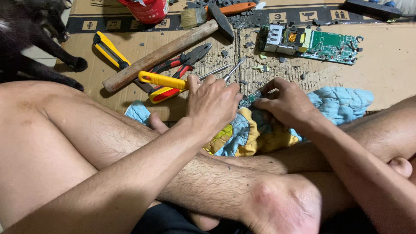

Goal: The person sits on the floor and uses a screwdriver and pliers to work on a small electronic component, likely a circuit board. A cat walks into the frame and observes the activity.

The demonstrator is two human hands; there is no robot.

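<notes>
Flattened cardboard (390,65) covers floor, w/ pale tile (37,54) at left.

Single view only, head-worn camera; I have no second view to cross-check against. It looks steeply down and forward over the wearer's crossed legs, which fill the lower half of the frame at close range. Left hand (212,102) and right hand (288,104) sit near centre, close to the lens. Upper third takes in the cardboard sheet (390,65) on the floor ahead, farther off. Frame appears roughly level, with wide-angle stretch at the edges.
</notes>
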